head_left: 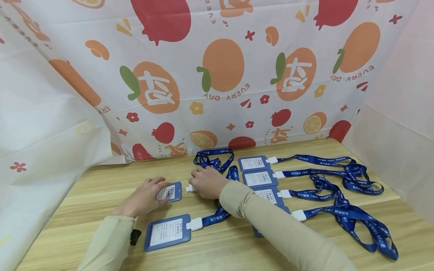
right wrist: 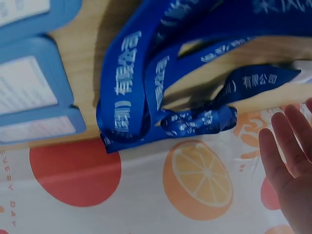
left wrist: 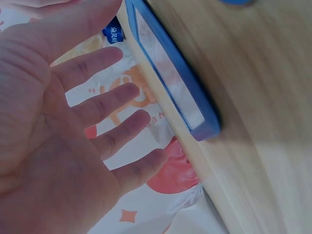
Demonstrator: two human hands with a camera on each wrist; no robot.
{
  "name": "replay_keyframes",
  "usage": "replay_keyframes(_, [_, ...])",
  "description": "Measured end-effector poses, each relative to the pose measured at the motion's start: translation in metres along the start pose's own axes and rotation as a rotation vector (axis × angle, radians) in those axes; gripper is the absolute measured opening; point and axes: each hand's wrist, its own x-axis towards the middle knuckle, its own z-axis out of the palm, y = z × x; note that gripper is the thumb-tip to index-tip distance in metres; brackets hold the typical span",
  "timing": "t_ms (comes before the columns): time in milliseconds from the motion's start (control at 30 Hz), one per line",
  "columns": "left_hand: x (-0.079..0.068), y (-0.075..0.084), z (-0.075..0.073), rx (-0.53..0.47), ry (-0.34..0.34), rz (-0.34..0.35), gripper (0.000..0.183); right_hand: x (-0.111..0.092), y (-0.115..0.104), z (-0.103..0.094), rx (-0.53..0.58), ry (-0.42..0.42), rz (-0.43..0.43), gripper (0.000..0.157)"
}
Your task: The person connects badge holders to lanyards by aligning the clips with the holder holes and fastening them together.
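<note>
In the head view my left hand (head_left: 147, 195) is at a blue ID card holder (head_left: 176, 191) with a white card in it. Straight, spread fingers show in the left wrist view, beside the edge of that card holder (left wrist: 170, 68); whether the thumb touches it I cannot tell. My right hand (head_left: 208, 182) is over a blue printed lanyard (head_left: 217, 152), close to its white clip (head_left: 190, 188). The right wrist view shows straight fingers (right wrist: 278, 156) below the lanyard's white end (right wrist: 304, 70); its thumb is out of frame. The clip and the card holder are apart.
Nearer me lies another card holder (head_left: 169, 232) joined by a white clip (head_left: 196, 224) to its lanyard. To the right, several card holders (head_left: 259, 178) lie in a column, their lanyards (head_left: 359, 218) stretching right. My right forearm (head_left: 281, 229) covers part of them. A fruit-patterned cloth (head_left: 223, 113) backs the table.
</note>
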Motion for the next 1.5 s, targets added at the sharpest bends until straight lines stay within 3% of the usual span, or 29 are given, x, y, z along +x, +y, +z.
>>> replay_keyframes(433, [0.003,-0.004,-0.001,-0.028,-0.050,-0.019,0.054,0.002,0.002,0.005,0.019,0.008,-0.048,0.033])
replay_keyframes(733, [0.008,-0.009,0.003,0.006,-0.056,0.077,0.041,0.005,-0.001,0.011,0.068,-0.026,-0.067,0.030])
replay_keyframes(900, [0.009,-0.008,0.005,0.010,-0.052,0.098,0.040,0.005,-0.003,0.012,0.070,-0.029,-0.066,0.031])
replay_keyframes(1167, [0.006,-0.004,0.008,0.035,-0.062,0.089,0.037,0.011,-0.007,0.015,0.075,-0.039,-0.070,0.032])
replay_keyframes(1500, [0.011,0.003,0.004,0.051,-0.082,0.058,0.036,0.011,-0.005,0.015,0.125,0.032,-0.052,0.033])
